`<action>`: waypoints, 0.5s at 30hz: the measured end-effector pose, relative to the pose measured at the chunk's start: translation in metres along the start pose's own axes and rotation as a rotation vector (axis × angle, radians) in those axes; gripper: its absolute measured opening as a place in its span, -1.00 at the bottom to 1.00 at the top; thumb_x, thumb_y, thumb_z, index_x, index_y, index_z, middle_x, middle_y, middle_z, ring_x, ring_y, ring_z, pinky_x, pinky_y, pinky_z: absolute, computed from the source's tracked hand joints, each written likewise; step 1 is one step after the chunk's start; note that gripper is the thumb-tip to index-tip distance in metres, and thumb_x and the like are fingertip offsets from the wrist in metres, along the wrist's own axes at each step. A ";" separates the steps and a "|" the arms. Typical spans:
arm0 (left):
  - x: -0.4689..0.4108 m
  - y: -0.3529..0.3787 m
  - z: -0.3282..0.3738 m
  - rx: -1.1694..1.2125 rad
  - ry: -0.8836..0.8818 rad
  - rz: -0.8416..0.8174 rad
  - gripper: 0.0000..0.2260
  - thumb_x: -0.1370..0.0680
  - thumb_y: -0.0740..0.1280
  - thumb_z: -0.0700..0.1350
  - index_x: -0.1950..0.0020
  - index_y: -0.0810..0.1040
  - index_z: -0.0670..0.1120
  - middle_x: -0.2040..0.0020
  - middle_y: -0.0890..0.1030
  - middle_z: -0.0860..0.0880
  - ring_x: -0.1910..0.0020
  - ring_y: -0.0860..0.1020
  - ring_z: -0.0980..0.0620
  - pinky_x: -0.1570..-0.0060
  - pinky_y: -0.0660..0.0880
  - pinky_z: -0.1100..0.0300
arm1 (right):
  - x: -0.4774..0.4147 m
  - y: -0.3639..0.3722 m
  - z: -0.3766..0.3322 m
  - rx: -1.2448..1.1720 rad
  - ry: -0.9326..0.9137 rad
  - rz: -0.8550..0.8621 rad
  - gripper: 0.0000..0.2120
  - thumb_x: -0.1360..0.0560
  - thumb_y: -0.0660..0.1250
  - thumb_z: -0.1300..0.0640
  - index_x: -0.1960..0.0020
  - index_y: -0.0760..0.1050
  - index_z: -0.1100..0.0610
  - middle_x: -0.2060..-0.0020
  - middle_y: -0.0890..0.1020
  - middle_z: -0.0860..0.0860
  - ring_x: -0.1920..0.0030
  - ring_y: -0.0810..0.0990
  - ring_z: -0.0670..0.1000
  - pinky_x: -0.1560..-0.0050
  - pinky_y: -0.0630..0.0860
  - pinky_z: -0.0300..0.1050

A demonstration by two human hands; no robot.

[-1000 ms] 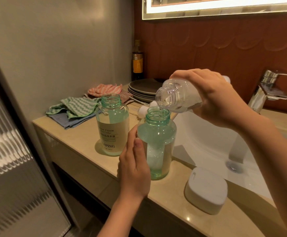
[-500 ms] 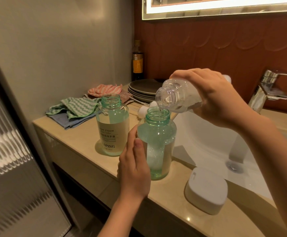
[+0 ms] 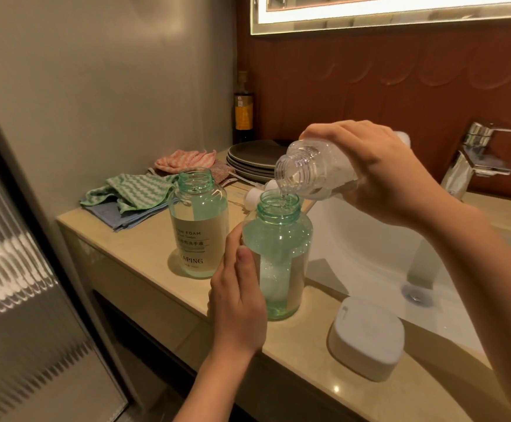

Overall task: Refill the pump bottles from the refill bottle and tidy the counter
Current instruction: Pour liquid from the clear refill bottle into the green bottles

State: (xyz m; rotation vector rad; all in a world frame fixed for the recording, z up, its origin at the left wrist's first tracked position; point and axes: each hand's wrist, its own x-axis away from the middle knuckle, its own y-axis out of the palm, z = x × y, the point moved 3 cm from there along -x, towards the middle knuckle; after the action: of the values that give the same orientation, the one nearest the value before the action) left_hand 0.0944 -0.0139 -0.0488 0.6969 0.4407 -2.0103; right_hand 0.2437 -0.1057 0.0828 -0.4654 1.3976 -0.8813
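Nothing visibly moved (refill bottle (image 3: 315,172) keeps pouring).

A single wide-angle camera, worn on the head, is looking forward and down along a bathroom counter (image 3: 144,248) toward the tiled back wall (image 3: 400,86), sitting close enough that the left hand (image 3: 239,303) and right hand (image 3: 379,169) are filling the foreground.

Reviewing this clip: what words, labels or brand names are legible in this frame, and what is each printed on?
"FOAM", letters before it unclear: label of the far green bottle.
"洗手液", ending a Chinese line: same label.
"APING", first letter unclear: bottom of the same label.
Small line under "FOAM": too blurred to read.
Yellow label on the dark bottle: too blurred to read.
Label of the near green bottle: faces away, unreadable.
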 end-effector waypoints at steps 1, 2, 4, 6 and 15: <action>0.000 0.000 0.000 -0.002 0.000 -0.001 -0.64 -0.58 -0.09 0.15 -0.31 0.30 0.19 -0.13 0.44 0.44 -0.20 0.38 0.43 -0.09 0.24 0.56 | 0.000 0.000 0.000 -0.003 0.001 -0.002 -0.23 -0.29 0.52 0.36 -0.38 0.30 -0.01 -0.19 0.53 0.08 -0.15 0.47 0.15 -0.11 0.28 -0.04; 0.000 0.000 0.000 -0.002 0.001 0.000 -0.63 -0.58 -0.09 0.15 -0.32 0.30 0.18 -0.14 0.44 0.43 -0.20 0.37 0.44 -0.09 0.24 0.57 | 0.000 0.000 0.000 -0.004 0.003 -0.004 -0.23 -0.29 0.52 0.35 -0.38 0.30 -0.01 -0.19 0.53 0.08 -0.15 0.47 0.15 -0.11 0.28 -0.04; 0.000 0.000 0.000 -0.001 0.005 0.002 -0.62 -0.58 -0.09 0.14 -0.33 0.31 0.14 -0.15 0.44 0.39 -0.20 0.38 0.43 -0.10 0.23 0.57 | 0.000 0.000 0.000 -0.003 0.003 -0.005 -0.23 -0.29 0.52 0.36 -0.38 0.30 -0.01 -0.19 0.53 0.08 -0.15 0.47 0.15 -0.10 0.28 -0.03; -0.001 0.000 0.001 -0.004 0.011 0.000 -0.64 -0.58 -0.09 0.14 -0.32 0.30 0.16 -0.13 0.45 0.44 -0.20 0.37 0.44 -0.10 0.23 0.57 | 0.000 0.001 0.001 -0.003 0.004 -0.007 -0.23 -0.28 0.52 0.36 -0.38 0.30 -0.02 -0.18 0.53 0.07 -0.13 0.47 0.16 -0.09 0.29 -0.02; -0.001 0.000 0.004 -0.015 0.029 -0.014 -0.71 -0.59 -0.10 0.11 -0.26 0.24 0.27 -0.12 0.35 0.60 -0.19 0.30 0.55 -0.09 0.17 0.63 | 0.000 0.001 0.000 -0.015 0.009 -0.010 -0.23 -0.28 0.52 0.36 -0.38 0.30 -0.02 -0.19 0.53 0.06 -0.14 0.47 0.15 -0.09 0.29 -0.02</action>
State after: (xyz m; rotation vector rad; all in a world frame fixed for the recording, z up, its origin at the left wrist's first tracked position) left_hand 0.0936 -0.0158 -0.0449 0.7165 0.4786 -2.0099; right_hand 0.2441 -0.1052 0.0823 -0.4804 1.4114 -0.8825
